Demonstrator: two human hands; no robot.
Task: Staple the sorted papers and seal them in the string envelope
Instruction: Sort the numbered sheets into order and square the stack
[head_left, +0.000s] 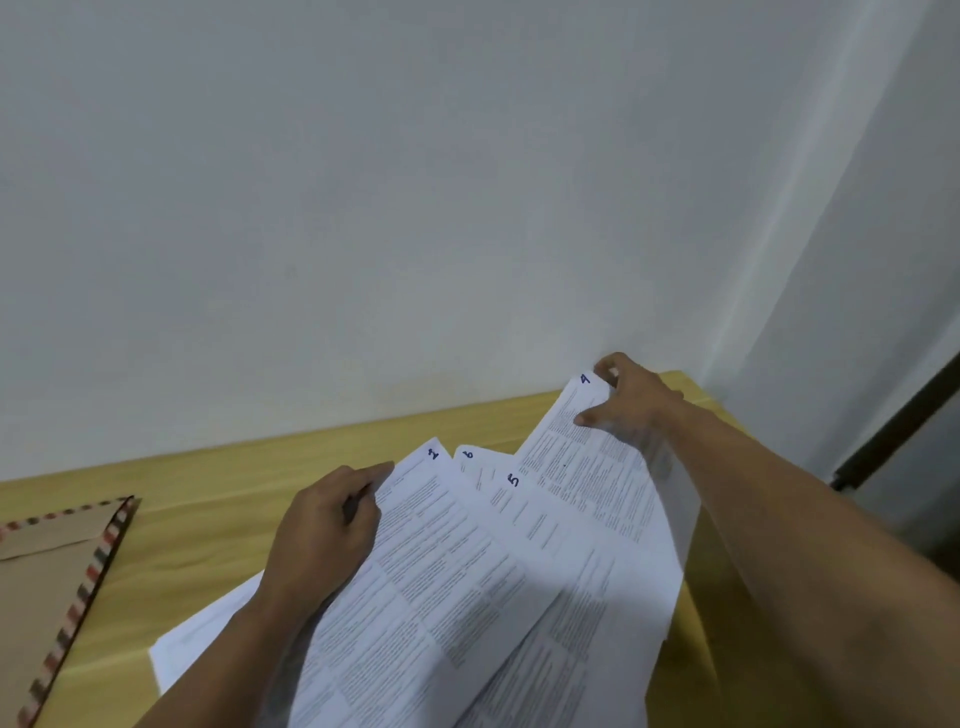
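Observation:
Several printed white sheets (467, 571) are fanned out over the wooden table, each with a blue handwritten number at its top corner. My left hand (327, 530) grips the left edge of the leftmost sheet. My right hand (628, 400) pinches the top corner of the rightmost sheet (587, 467), which is lifted and marked near the thumb. Another white sheet (197, 639) lies flat beneath my left forearm. A brown envelope (47, 582) with a red and dark striped border lies at the left edge. No stapler is in view.
The yellow wooden table (218, 519) meets a white wall (415, 208) at the back. A dark vertical strip (893, 436) stands at the far right beside the table's corner.

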